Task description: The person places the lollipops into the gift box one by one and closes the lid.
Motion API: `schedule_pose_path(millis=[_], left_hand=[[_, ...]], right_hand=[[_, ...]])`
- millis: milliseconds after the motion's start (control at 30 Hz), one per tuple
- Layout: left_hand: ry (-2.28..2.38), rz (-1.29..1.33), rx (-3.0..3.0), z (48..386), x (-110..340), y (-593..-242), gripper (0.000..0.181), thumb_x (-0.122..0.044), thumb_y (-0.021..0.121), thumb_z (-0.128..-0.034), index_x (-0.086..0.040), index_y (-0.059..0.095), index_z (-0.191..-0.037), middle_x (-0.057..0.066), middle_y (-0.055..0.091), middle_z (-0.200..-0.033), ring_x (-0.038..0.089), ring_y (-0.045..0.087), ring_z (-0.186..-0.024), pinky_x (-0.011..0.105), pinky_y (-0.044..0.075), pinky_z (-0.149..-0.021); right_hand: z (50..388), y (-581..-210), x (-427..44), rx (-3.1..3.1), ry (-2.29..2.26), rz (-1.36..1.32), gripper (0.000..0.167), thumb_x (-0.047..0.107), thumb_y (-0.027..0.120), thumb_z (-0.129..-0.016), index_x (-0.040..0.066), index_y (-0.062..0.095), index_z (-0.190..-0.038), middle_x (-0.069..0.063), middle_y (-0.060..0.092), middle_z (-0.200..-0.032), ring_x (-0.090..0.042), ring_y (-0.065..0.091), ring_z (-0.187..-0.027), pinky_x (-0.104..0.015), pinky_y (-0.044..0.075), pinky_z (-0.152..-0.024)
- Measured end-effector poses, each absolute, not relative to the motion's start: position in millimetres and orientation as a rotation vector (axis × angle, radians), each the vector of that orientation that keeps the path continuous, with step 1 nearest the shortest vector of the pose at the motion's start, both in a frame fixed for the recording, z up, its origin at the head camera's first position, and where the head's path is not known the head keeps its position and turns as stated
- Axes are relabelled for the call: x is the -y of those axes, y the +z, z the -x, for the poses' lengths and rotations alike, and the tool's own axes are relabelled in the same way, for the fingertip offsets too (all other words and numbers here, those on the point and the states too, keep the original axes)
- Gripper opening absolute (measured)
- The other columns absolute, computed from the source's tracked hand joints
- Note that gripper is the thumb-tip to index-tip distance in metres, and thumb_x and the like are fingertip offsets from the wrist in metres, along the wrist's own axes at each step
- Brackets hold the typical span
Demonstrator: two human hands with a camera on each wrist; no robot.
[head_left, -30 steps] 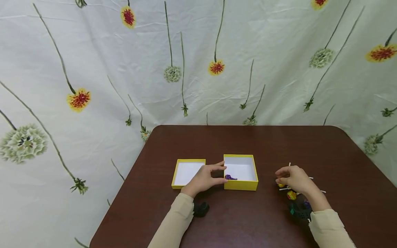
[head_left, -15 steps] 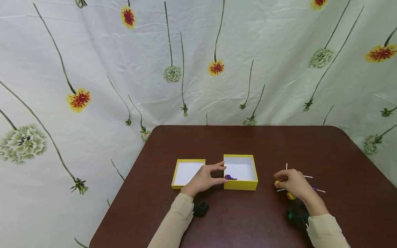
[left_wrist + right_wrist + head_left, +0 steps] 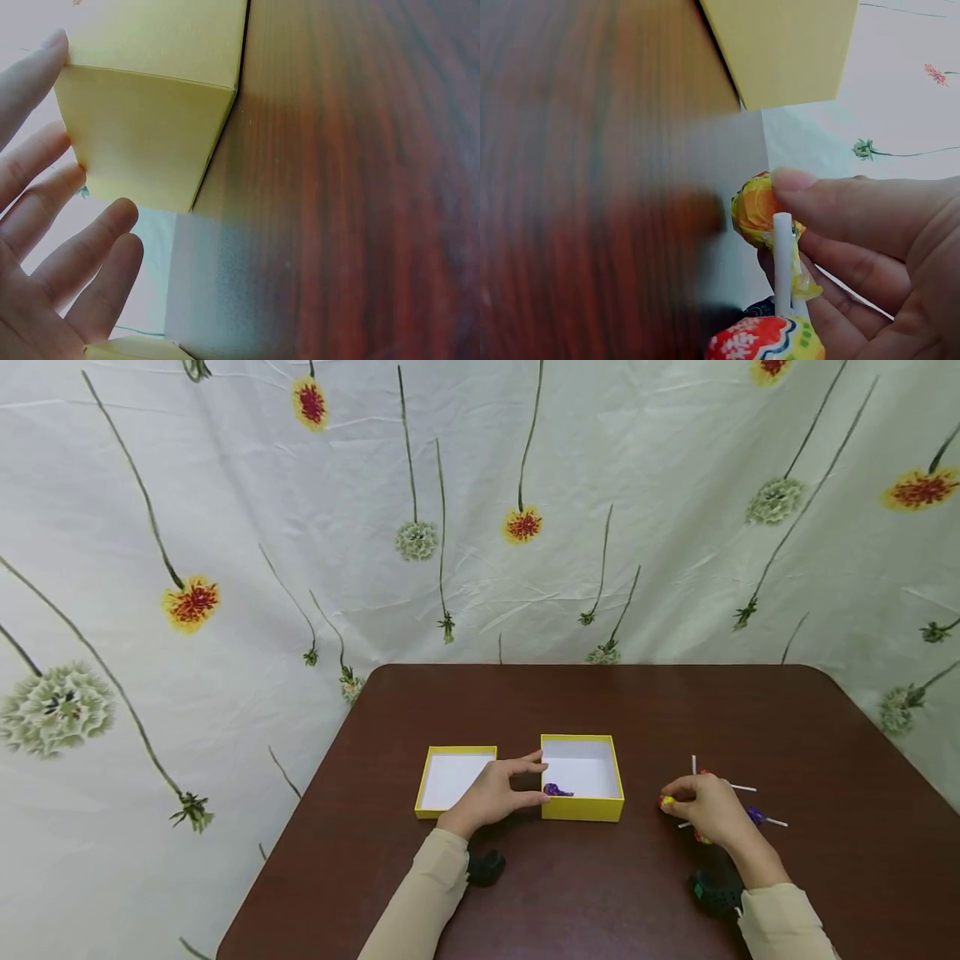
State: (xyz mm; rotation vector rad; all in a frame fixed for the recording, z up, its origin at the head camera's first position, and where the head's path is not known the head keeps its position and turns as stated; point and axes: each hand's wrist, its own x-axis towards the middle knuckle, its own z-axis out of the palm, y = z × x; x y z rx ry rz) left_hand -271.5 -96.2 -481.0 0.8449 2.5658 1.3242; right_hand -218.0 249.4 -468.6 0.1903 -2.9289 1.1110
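Note:
My right hand [image 3: 716, 810] pinches a lollipop [image 3: 754, 210] in a yellow and orange wrapper between thumb and fingers, just above the table. A second lollipop [image 3: 761, 341], red and yellow, lies beside it in the right wrist view, its white stick crossing in front. My left hand [image 3: 491, 789] has its fingers extended at the left wall of a yellow box [image 3: 582, 809], fingertips touching the edge. Inside that white-lined box, a purple-wrapped lollipop [image 3: 555, 789] lies in the near left corner. A purple lollipop [image 3: 756, 816] rests on the table behind my right hand, which partly hides several others.
Left of the box lies its shallow yellow-rimmed lid [image 3: 453, 777], white inside and partly behind my left hand. Dark devices sit at both wrists, left [image 3: 486, 867] and right [image 3: 716, 893]. A flower-printed cloth [image 3: 480, 510] hangs behind the brown table [image 3: 585, 893].
My right hand has come down onto the lollipops, taken hold of a yellow one and shifted it slightly. Some sticks beside it have moved a little. My left hand stays at the box.

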Motion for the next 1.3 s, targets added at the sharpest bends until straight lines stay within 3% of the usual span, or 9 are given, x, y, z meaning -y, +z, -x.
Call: schedule_pose_path(millis=[467,700,1033,1300], left_hand=[[1.341,-0.839,-2.556,270,95,-481,0.054,-0.035,0.078,-0.0872,-0.016,0.064,-0.136,-0.008,0.045,-0.155,0.022,0.044,-0.144,0.045,0.042,-0.115],[1.344,-0.833,-2.553,269,95,-479,0.054,-0.035,0.077,-0.0875,-0.015,0.064,-0.136,-0.008,0.045,-0.155,0.022,0.044,-0.144,0.045,0.042,-0.115],[1.344,-0.8,-2.556,268,96,-478,0.053,-0.036,0.077,-0.0879,-0.017,0.065,-0.136,-0.007,0.047,-0.154,0.025,0.045,-0.144,0.047,0.044,-0.112],[1.323,-0.809,-2.568,268,95,-477,0.053,-0.036,0.078,-0.0875,-0.018,0.064,-0.136,-0.006,0.047,-0.154,0.024,0.046,-0.143,0.045,0.045,-0.112]], right_hand=[[217,-466,-249,2.935,1.157,-0.21,0.02,0.018,0.078,-0.087,0.005,0.079,-0.101,-0.016,0.076,-0.105,-0.017,0.068,-0.085,-0.027,0.054,-0.066],[216,-459,-243,2.889,1.249,-0.2,0.026,0.019,0.078,-0.087,0.003,0.077,-0.108,-0.016,0.075,-0.108,-0.017,0.063,-0.086,-0.024,0.051,-0.063],[218,-444,-231,2.749,1.452,-0.239,0.025,0.012,0.075,-0.089,0.0,0.075,-0.111,-0.014,0.077,-0.103,-0.004,0.069,-0.086,-0.018,0.056,-0.074],[224,-428,-215,2.703,1.563,-0.301,0.028,0.011,0.074,-0.091,-0.001,0.073,-0.116,-0.019,0.074,-0.112,-0.024,0.074,-0.093,-0.026,0.061,-0.078]])
